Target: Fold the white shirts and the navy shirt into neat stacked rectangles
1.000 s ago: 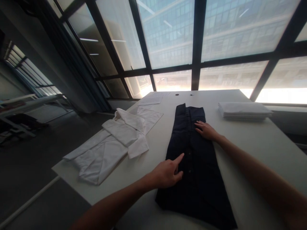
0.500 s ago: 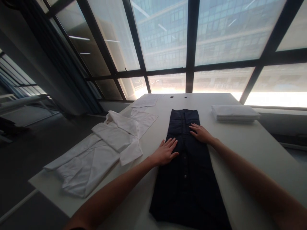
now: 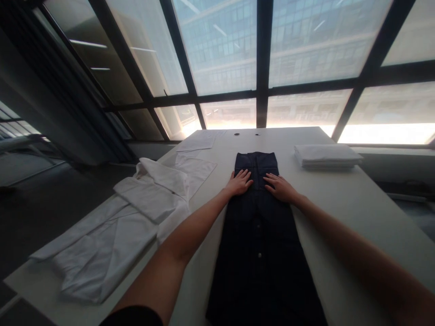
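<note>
A dark navy garment (image 3: pixel 260 235) with buttons down its middle lies lengthwise on the white table, narrower at its far end. Its near end runs out of the bottom of the view. My left hand (image 3: pixel 239 182) rests flat on the left side of its upper part, fingers spread. Opposite, my right hand (image 3: pixel 280 187) lies palm down on the right side with its fingers apart. Neither hand grips the cloth. To the left, a loosely folded white garment (image 3: pixel 115 240) is spread on the table, and my left forearm covers part of it.
At the right back sits a stack of folded white cloth (image 3: pixel 328 156). Paper sheets (image 3: pixel 197 141) lie at the far left of the white table (image 3: pixel 340 217). Two small dark spots mark the table's far end, close to large framed windows (image 3: pixel 295 45).
My left hand has slid forward along the navy garment, level with the right hand. The right hand has moved only slightly. The view has shifted a little.
</note>
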`<state>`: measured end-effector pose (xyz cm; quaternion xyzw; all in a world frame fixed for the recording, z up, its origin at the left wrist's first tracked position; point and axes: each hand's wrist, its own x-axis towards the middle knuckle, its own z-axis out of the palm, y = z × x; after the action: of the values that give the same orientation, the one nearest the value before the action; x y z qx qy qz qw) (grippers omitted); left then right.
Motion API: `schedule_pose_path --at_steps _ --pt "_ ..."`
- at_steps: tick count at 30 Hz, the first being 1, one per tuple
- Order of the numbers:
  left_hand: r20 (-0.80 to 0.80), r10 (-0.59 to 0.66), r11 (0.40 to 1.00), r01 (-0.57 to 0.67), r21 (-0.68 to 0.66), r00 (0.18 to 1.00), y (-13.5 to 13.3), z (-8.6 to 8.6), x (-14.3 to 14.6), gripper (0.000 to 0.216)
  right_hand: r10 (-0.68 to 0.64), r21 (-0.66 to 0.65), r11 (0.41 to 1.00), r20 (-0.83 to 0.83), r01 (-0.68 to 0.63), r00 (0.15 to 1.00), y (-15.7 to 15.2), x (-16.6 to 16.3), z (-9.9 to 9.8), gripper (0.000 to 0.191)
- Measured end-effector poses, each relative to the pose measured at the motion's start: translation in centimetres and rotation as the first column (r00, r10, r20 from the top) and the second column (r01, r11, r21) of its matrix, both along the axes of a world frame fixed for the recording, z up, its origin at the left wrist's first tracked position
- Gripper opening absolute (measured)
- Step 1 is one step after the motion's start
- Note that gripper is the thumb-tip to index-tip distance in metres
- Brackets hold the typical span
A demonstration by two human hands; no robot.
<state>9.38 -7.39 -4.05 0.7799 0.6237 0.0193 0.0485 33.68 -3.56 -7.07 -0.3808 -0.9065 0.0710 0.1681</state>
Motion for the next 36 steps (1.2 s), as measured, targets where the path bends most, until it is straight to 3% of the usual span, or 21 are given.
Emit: schedule_pose_path --at_steps 10,16,22,25,27,30,36 --pt "-0.012 0.080 0.997 -0.080 0.017 0.997 9.9 -0.5 -2.0 0.061 -0.001 -0.012 1.000 -0.010 0.000 1.000 -0.5 -0.1 0.7 0.051" --pt "0.010 0.164 0.987 -0.164 0.003 0.986 14.1 -0.3 -2.9 0.061 -0.016 -0.014 1.000 -0.017 0.016 1.000 -0.8 -0.1 1.0 0.051" --pt "0.044 0.214 0.975 -0.216 0.050 0.976 15.0 0.3 -1.9 0.061 -0.020 -0.003 1.000 -0.013 0.020 1.000 -0.9 -0.2 1.2 0.051" --pt "0.076 0.108 0.986 -0.117 0.121 0.991 14.3 0.0 -0.2 0.064 -0.016 -0.001 1.000 -0.023 0.016 1.000 -0.9 -0.2 1.1 0.051" --pt "0.084 0.042 0.995 -0.049 0.087 0.996 14.0 -0.6 1.0 0.068 -0.010 0.001 1.000 -0.023 0.010 1.000 -0.9 -0.3 1.1 0.051" --pt "0.080 0.045 0.998 -0.048 0.035 0.996 14.0 -1.3 2.4 0.073 -0.009 0.005 1.000 -0.016 0.009 1.000 -0.9 -0.3 1.1 0.051" --pt "0.102 0.036 0.997 -0.043 0.069 0.994 15.7 -1.3 1.7 0.071 -0.014 0.005 1.000 -0.015 0.015 1.000 -0.9 -0.3 1.2 0.051"
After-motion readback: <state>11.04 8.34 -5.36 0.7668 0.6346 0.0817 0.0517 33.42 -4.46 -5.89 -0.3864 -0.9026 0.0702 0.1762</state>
